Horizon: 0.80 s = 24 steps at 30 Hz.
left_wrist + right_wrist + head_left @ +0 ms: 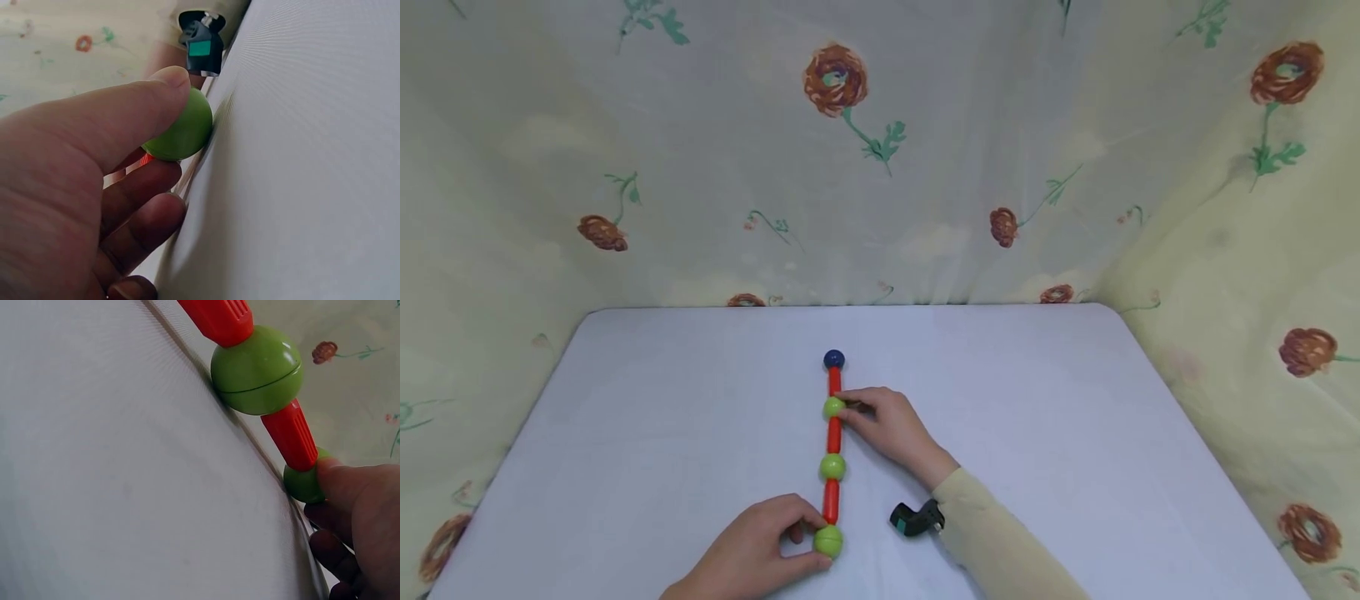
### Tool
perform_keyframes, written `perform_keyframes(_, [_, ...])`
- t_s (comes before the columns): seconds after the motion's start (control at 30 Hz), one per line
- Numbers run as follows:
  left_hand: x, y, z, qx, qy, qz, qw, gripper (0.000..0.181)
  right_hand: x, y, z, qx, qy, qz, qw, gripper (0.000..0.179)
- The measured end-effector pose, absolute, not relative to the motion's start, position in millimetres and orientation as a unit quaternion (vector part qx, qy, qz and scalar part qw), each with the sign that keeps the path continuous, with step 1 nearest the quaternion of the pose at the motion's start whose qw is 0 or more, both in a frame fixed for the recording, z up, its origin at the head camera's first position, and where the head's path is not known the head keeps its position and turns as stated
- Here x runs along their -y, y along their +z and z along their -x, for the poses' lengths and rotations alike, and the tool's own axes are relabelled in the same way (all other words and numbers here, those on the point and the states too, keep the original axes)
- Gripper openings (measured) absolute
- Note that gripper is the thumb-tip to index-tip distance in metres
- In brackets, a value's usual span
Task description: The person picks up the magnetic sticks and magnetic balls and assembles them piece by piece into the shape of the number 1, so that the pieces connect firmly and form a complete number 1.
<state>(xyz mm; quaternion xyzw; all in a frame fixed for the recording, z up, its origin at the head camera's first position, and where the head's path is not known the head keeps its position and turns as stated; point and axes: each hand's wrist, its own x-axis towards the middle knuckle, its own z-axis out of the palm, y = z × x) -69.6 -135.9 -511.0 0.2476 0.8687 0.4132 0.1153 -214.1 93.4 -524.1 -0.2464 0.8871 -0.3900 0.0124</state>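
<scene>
A straight chain of balls and red rods lies on the white table, running away from the person. At its far end sits a dark blue ball [834,359]; three green balls follow, with a red rod [831,501] between each pair. My left hand [767,546] pinches the nearest green ball [187,128] between thumb and fingers. Farther along, my right hand [891,425] grips the green ball [303,484] next to the far rod [835,382]. Between the two hands, the middle green ball [257,370] is untouched.
A black wrist camera [916,518] sticks out from the right sleeve [1000,533], low over the white table [1037,400]. Flower-printed cloth [940,167] hangs behind the table and along both sides.
</scene>
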Motion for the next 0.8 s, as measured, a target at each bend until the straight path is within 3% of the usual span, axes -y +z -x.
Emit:
perform_keyframes(0.2, [134.8, -511.7, 70.7, -0.867, 0.417, -0.255, 0.101, 0.029, -91.8, -525.0, 215.2, -0.89, -0.39, 0.236, 0.012, 0.032])
perform_keyframes(0.8, [139.0, -511.9, 75.5, -0.855, 0.441, -0.238, 0.137, 0.03, -93.1, -530.7, 212.6, -0.886, -0.388, 0.254, 0.001, 0.036])
